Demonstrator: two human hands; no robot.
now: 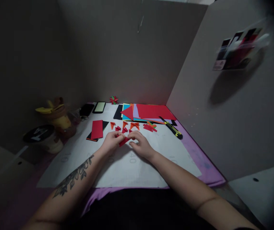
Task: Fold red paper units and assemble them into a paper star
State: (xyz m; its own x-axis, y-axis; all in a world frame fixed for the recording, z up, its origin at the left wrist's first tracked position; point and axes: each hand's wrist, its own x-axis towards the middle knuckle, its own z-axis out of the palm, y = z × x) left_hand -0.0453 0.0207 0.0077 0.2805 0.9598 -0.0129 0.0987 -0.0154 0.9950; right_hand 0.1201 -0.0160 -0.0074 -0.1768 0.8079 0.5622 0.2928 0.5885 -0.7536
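"What are the fingers (120,138) doing?"
"The left hand (111,141) pinches a red paper (123,142) over the white sheet (137,175). The right hand (143,147) touches it; can't tell if it pinches."
"What's done?"
"Little folded bits (113,125), just beyond. Red strips (149,128) look left to do."
"Room?"
"Lots this side; walls (127,64) behind and right."

The small red piece (123,142) we hold looks like matt paper, as do the orange folded pieces (113,125) and the smooth red sheet (154,111) we see behind. We notice a glossy phone screen (100,107), a cutter (175,131) with a plastic-looking yellow-and-black body, soft purple cloth (210,172) under a matt white cover (137,177), and smooth, dull grey walls (127,64).
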